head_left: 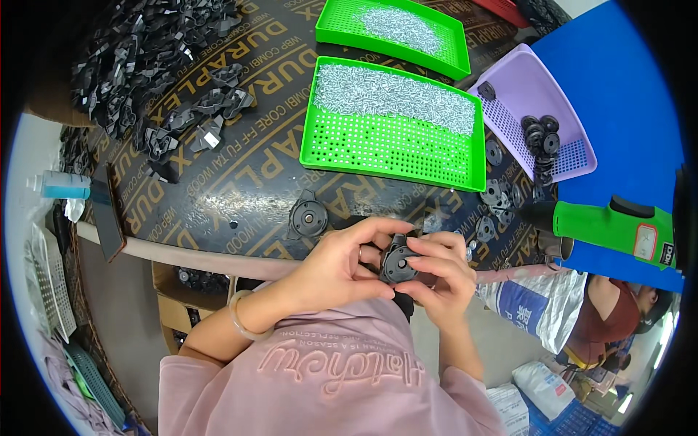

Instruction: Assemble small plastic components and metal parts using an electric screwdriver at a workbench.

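Observation:
A black plastic part [398, 264], roundish with a hole at its centre and a few small holes around it, is held up just off the table's near edge. My left hand [342, 267] grips it from the left, thumb below and fingers behind. From the right, the fingertips and thumb of my right hand [442, 275] pinch the same part. A similar black part with pointed lugs [308, 218] lies on the dark printed tabletop [225, 196], left of and beyond my hands. My palms hide some of the held part's edge.
Two green perforated trays [392, 149] [465, 54] hold small silver screws. A lilac basket [582, 156] contains black discs; more round parts [496, 195] lie beside it. Black clips [156, 80] are heaped at far left. A green power tool [611, 227] is at right. Another person [607, 312] sits beyond.

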Tool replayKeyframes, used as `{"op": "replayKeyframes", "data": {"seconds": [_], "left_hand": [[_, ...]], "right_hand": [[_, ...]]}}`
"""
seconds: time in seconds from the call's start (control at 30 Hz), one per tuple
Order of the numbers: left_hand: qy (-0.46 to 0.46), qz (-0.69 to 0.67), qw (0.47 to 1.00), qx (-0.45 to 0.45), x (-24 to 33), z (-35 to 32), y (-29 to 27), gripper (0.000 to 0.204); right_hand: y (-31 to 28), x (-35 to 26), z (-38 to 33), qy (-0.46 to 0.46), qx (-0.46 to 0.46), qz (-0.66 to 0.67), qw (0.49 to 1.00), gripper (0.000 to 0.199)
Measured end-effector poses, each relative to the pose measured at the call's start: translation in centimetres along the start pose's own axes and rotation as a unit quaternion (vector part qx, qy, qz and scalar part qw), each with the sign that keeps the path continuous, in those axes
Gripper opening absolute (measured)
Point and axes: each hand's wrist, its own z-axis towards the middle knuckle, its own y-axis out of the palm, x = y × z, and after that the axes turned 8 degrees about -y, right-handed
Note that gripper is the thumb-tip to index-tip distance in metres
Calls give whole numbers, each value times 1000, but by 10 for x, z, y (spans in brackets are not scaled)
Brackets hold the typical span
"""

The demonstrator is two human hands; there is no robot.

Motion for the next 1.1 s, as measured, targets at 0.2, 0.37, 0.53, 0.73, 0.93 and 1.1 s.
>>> {"op": "replayKeyframes", "data": {"seconds": [0.2,0.37,0.53,0.73,0.93,1.1], "left_hand": [[1,8,1000,-1,0,0,-1,82],[11,30,999,13,5,-2,1,72],[72,50,993,76,-2,-5,9,47],[94,148,972,156,1,-14,15,56],[152,364,868,300,34,-35,3,49],[122,645,513,553,82,-47,-73,27]], "right_hand": [[-5,-4,8,-4,-40,-48,998,47],[-9,-12,16,-16,-82,-106,991,46],[-8,-27,24,-2,-38,-99,994,43],[2,-44,29,223,-56,-27,973,22],[21,-24,31,257,5,52,965,19],[28,-12,43,235,-8,-44,971,17]]}}
